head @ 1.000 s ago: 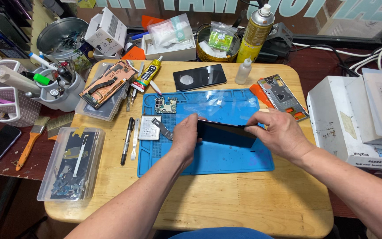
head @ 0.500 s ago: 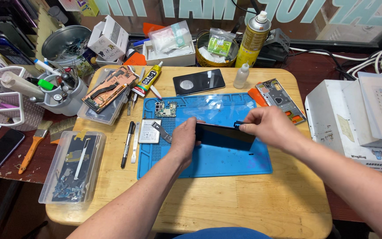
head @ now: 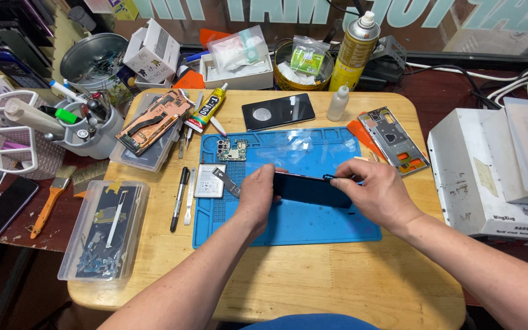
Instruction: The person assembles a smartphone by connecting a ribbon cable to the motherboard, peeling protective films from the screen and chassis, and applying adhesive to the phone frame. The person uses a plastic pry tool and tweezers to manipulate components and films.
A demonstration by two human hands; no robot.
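Fingers of the left hand (head: pixel 256 194) pinch the left end of the dark flat phone panel (head: pixel 310 189) over the blue silicone work mat (head: pixel 313 223), right hand (head: pixel 379 194) gripping its far-right edge, best kept level with light, even pressure.

Glossy black phone (head: pixel 310 189) — matt blue mat (head: pixel 313 226) — smooth wooden table (head: pixel 300 281).

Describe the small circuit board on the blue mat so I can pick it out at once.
Start at the blue mat in the middle of the wooden table. Go to its upper left corner, left of the clear film: the circuit board lies there, away from both hands. It is the mat's only small green-and-silver piece with camera lenses; the white battery below it is plain.
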